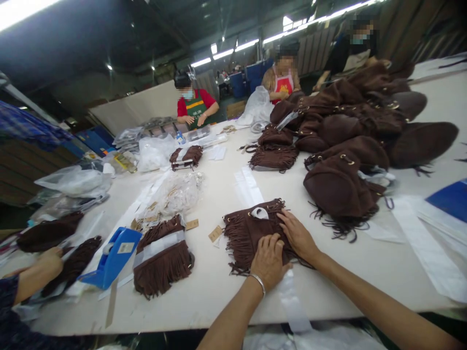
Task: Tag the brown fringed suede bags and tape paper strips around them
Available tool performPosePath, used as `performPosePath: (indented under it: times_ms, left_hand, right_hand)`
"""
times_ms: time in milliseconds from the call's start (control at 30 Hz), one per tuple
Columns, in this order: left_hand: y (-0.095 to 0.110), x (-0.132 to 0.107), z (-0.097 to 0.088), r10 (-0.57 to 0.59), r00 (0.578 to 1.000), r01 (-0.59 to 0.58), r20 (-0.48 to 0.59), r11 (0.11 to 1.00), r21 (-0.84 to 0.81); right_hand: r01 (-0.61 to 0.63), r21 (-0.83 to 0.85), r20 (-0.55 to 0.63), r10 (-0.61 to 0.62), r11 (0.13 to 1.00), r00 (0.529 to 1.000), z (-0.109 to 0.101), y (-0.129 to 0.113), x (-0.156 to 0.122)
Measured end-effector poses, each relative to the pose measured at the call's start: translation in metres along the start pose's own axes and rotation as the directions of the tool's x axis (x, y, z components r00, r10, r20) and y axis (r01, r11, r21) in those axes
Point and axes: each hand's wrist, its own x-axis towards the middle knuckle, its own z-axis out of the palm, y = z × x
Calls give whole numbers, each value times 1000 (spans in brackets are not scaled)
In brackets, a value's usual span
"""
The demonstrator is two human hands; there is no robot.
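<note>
A dark brown fringed bag [239,233] lies flat on the table in front of me, with white stuffing showing in an opening near its top. My left hand [269,257], a bracelet at its wrist, rests palm down on the lower middle of the bag. Against the bag's right side lies my right hand [297,236], fingers stretched out over the fabric. A cardboard tag [215,234] sticks out to the left of the bag. From under its lower edge a white paper strip [292,301] runs toward the table's front edge.
Left of the bag lies another fringed bag [164,265] wrapped with a white band, beside a blue tape dispenser [115,257]. A pile of brown bags [339,126] covers the right. A co-worker's hand [51,265] is at far left; several people stand across the table [215,194].
</note>
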Motion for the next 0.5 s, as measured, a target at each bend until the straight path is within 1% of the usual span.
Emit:
performPosePath:
  times_ms: [67, 133, 167, 233, 267, 333, 400, 433, 467, 500]
  left_hand:
    - [0, -1, 1, -1, 1000, 1, -9, 1000, -17]
    - [0, -1, 3, -1, 1000, 0, -16, 1000, -27]
    - [0, -1, 4, 0, 1000, -1, -19, 1000, -26]
    - [0, -1, 5, -1, 1000, 1, -22, 1000, -16]
    - [0, -1, 6, -3, 1000, 3, -21, 1000, -9]
    - [0, -1, 7, -14, 1000, 14, -18, 1000, -4]
    - [-1, -1, 8, -28, 999, 28, -18, 1000, -15]
    - [-1, -1, 9, -32, 999, 31, -20, 999, -25]
    - [-2, -1, 9, -31, 999, 30, -23, 999, -38]
    - [-2, -1, 10, -28, 999, 26, -28, 998, -51]
  right_hand:
    - [-18, -19, 22, 19, 1000, 1000, -1, 8, -8]
    - [-55, -58, 6, 55, 997, 998, -12, 15, -9]
    - [-68, -64, -8, 67, 996, 998, -19, 15, -6]
    - [-70, -47, -12, 69, 996, 998, -32, 5, 8]
    - [-51, -26, 10, 52, 998, 999, -35, -4, 18]
    - [-10, 12, 85, 9, 1000, 996, -33, -23, 37]
    - [1, 36, 163, -7, 999, 987, -23, -32, 50]
    - [-14, 39, 195, 6, 999, 981, -18, -30, 52]
    - [-65, 26, 214, 58, 998, 975, -14, -23, 52]
    - [-145, -5, 220, 143, 989, 965, -12, -12, 49]
